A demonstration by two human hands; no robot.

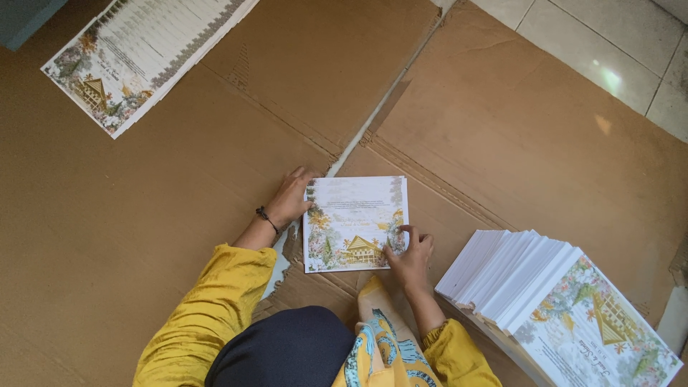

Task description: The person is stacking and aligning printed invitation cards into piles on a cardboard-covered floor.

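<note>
Head view, looking down. Small stack of printed cards (356, 223) flat on the brown cardboard (143, 215), right in front of the knees. Left hand (290, 198) on the stack's left edge, fingers bent and pressing, not closed around anything. Right hand (410, 255) at the lower right corner, fingertips down on the top card, not gripping. Thin dark band on the left wrist. Yellow sleeves.

Fanned row of cards (516, 276) just to the right, spread like steps. Another pile (140, 54) far off at the top left. Pale floor tiles (609, 43) beyond the cardboard.

Best done, most likely, with both hands pushing in gently, edges lined up, corners square, top card kept from sliding.
</note>
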